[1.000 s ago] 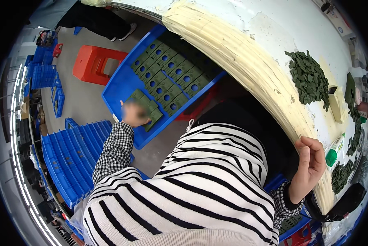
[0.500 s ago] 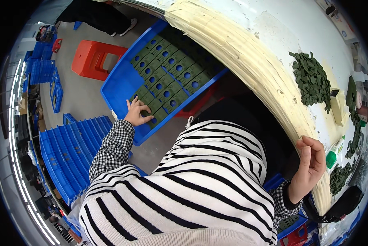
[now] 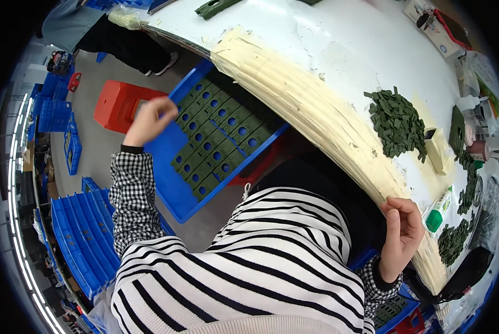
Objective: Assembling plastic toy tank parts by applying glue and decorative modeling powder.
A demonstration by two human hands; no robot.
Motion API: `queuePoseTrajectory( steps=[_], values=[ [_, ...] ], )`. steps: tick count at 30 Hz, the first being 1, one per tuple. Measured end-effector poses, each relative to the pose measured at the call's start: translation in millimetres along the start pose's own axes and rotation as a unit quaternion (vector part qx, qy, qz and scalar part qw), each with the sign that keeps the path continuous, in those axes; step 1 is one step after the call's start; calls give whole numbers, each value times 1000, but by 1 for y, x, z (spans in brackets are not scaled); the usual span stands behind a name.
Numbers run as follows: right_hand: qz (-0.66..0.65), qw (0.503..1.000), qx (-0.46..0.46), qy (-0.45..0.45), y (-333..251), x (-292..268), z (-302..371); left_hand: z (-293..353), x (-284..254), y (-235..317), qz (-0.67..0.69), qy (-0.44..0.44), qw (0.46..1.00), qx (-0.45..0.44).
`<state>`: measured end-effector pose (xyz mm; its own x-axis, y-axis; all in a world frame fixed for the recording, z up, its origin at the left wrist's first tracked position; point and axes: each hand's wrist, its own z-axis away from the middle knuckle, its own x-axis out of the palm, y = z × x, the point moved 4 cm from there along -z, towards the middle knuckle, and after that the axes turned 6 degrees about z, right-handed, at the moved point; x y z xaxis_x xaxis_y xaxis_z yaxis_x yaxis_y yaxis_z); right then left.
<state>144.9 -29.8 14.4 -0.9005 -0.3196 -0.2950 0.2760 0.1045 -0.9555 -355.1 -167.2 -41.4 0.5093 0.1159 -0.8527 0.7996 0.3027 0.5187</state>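
A blue crate [image 3: 178, 204] stands to the left of the table, with rows of flat dark green pieces [image 3: 199, 149] in it, each with a round hole. Over the crate's left rim is my left hand [image 3: 152, 119], smeared by motion, its fingers bent; I see nothing in it. My right hand [image 3: 401, 236] hovers by the table's near edge with thumb and forefinger brought together. Whatever they pinch, if anything, is too small to make out. Beside it on the table lies a green-and-white bottle [image 3: 438, 210].
Tape-covered edging [image 3: 310, 100] runs along the white table [image 3: 316, 39]. Small dark green chips [image 3: 397, 121] lie heaped there, near a pale yellow block [image 3: 437, 153]. A red stool [image 3: 113, 106] and stacked blue crates [image 3: 82, 234] stand left. Another person [image 3: 121, 47] is at the far left.
My left hand has risen off the green pieces at the crate's near end and moved up and left to its rim. The right hand keeps its pinch. The view has shifted somewhat.
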Motion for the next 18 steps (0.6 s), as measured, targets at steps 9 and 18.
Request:
queuePoseTrajectory(
  steps=[9, 18],
  values=[
    [-8, 1000, -10, -1, 3, -3, 0, -209, -66, 87, -139, 180, 968, 108],
    [-17, 1000, -11, 5, 3, -4, 0, -128, -80, 62, -70, 317, 939, 111]
  ],
)
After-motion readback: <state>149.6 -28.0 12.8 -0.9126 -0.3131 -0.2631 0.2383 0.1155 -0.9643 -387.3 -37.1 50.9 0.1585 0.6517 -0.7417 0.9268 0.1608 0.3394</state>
